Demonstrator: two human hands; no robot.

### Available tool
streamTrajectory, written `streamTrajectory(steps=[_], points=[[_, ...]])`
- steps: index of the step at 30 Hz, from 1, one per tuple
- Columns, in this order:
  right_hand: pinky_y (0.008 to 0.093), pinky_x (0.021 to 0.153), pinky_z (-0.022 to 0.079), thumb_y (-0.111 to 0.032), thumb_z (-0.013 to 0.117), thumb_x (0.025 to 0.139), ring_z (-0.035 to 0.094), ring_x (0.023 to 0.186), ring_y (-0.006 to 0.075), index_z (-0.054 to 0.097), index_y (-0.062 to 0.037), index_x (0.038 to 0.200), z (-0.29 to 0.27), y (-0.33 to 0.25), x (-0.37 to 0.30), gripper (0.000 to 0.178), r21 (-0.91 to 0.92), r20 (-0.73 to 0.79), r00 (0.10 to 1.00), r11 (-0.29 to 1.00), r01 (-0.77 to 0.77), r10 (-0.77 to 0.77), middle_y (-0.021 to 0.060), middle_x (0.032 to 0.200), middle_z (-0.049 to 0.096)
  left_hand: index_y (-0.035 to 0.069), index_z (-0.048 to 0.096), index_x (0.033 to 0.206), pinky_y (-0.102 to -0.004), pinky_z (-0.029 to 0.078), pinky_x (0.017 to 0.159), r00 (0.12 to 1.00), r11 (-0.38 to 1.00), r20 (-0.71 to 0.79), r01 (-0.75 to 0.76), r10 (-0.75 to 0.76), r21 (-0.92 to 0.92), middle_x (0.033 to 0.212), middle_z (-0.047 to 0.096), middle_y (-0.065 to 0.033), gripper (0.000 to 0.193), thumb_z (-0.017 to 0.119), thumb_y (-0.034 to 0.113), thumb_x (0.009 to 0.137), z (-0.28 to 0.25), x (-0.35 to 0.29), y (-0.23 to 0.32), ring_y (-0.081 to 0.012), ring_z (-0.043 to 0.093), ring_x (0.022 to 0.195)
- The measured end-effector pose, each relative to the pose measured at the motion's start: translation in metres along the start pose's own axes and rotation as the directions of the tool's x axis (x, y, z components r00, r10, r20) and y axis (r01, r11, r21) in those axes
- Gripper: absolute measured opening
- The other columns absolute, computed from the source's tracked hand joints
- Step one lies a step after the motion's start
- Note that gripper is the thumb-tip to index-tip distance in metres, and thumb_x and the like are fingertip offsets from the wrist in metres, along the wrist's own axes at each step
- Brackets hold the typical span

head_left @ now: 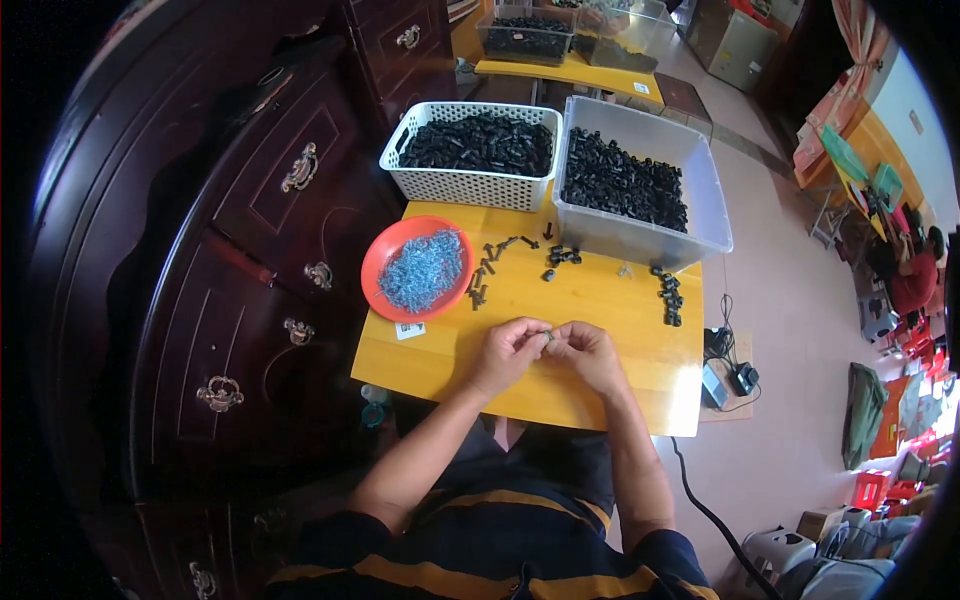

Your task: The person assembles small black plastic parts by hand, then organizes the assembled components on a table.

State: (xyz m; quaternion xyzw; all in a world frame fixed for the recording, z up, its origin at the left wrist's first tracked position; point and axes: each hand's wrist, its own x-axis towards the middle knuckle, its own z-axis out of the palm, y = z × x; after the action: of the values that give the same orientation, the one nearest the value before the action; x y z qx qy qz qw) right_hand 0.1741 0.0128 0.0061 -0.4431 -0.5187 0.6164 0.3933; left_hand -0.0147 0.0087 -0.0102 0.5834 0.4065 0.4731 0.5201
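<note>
Above the front part of the yellow table, my left hand (510,352) and my right hand (588,352) meet fingertip to fingertip. Both are closed in a pinch around something small, mostly hidden by the fingers, whose kind I cannot make out. Beyond them lie a loose line of short dark stick-like pieces (487,268) and a small cluster of black plastic pieces (563,257). More black pieces (670,297) form a column to the right. On the left, a red-orange bowl (374,290) holds a heap of small, shiny bluish pieces (421,270).
A white perforated basket (470,188) and a clear plastic bin (640,240), both full of black parts, stand along the table's (450,370) far side. Dark wooden drawers (290,200) rise close on the left. Black cables and a charger (743,377) lie right of the table.
</note>
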Motion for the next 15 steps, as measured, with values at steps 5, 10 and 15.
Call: streamTrajectory(steps=[5,10,15], points=[[0.0221,0.079,0.05,-0.013,0.07,0.098,0.063,0.084,0.0071,0.068,0.0004,0.105,0.001,0.006,0.004,0.015,0.198,-0.027,0.998,0.979,-0.041,0.048,0.0004,0.093,0.07,0.001,0.058,0.134,-0.0268,0.055,0.074,0.98,0.981,-0.105,-0.159,0.171,0.115,0.099,0.068,-0.0069,0.046,0.064,-0.004,0.088,0.012,-0.004,0.022,-0.0119,0.066,0.083],[0.0223,0.08,0.05,-0.014,0.07,0.098,0.062,0.085,0.0071,0.068,-0.0003,0.106,0.005,0.015,0.005,0.016,0.264,-0.026,0.998,0.963,-0.053,0.062,-0.0005,0.093,0.07,0.0,0.059,0.13,-0.0338,0.056,0.076,0.948,0.895,-0.101,-0.245,0.302,0.372,0.106,0.068,-0.0154,0.047,0.064,-0.005,0.084,0.013,-0.003,0.029,-0.0247,0.069,0.093],[0.0325,0.085,0.057,-0.031,0.054,0.107,0.07,0.091,0.0166,0.067,-0.0015,0.108,0.004,0.017,0.003,0.033,0.375,-0.031,0.994,0.923,-0.083,0.102,0.0066,0.102,0.072,-0.002,0.065,0.112,-0.0391,0.056,0.08,0.949,0.885,-0.113,-0.227,0.295,0.407,0.102,0.069,-0.0177,0.027,0.071,0.003,0.086,0.012,-0.003,0.025,-0.0352,0.07,0.093]])
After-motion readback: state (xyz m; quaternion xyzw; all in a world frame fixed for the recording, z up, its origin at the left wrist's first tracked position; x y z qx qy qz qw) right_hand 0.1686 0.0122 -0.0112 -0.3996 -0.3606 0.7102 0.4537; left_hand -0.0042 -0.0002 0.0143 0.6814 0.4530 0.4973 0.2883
